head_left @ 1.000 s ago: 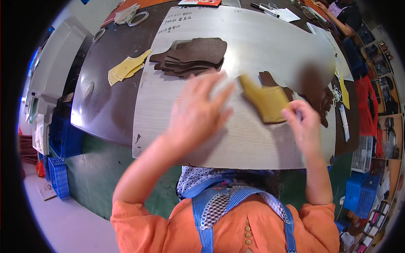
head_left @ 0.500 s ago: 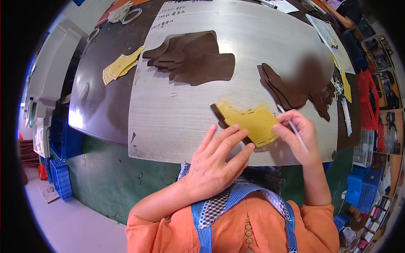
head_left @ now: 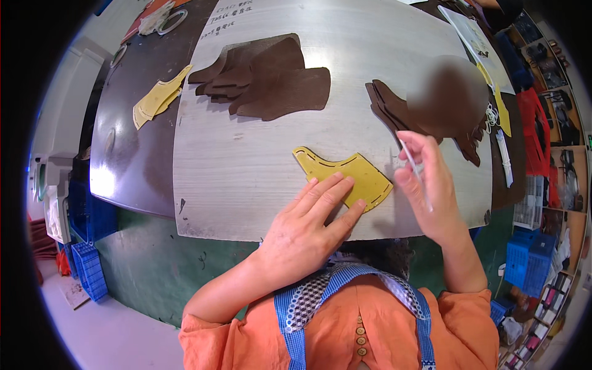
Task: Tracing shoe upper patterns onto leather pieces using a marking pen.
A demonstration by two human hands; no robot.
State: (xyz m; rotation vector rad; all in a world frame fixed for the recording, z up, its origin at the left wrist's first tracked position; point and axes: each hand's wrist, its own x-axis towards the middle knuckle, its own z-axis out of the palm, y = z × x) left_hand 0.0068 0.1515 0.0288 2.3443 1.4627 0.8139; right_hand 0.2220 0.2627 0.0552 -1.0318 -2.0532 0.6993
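Observation:
A yellow pattern template (head_left: 357, 176) with dashed slots along its edges lies on the pale board, close to its near edge. My left hand (head_left: 299, 228) rests on it, fingers stretched out and pressing on its lower left part. No brown piece shows around the template's edges now. Just right of the template, my right hand (head_left: 435, 194) is raised, closed around a slim white pen (head_left: 411, 159) held between thumb and fingers. Farther off lies an overlapping stack of dark brown cut pieces (head_left: 271, 80). More brown pieces (head_left: 394, 111) lie at the right, partly hidden by a blurred patch.
The pale board (head_left: 228, 179) covers most of the dark table. Other yellow templates (head_left: 159, 98) lie left of it. At the right are several white sticks (head_left: 504, 159), string (head_left: 491, 115) and a red crate (head_left: 533, 135). Blue baskets (head_left: 89, 268) stand on the floor.
The template now lies squared over the brown piece beneath, whose dark edge showed before. My right hand has let go of the template's right edge and lifted away with the pen.

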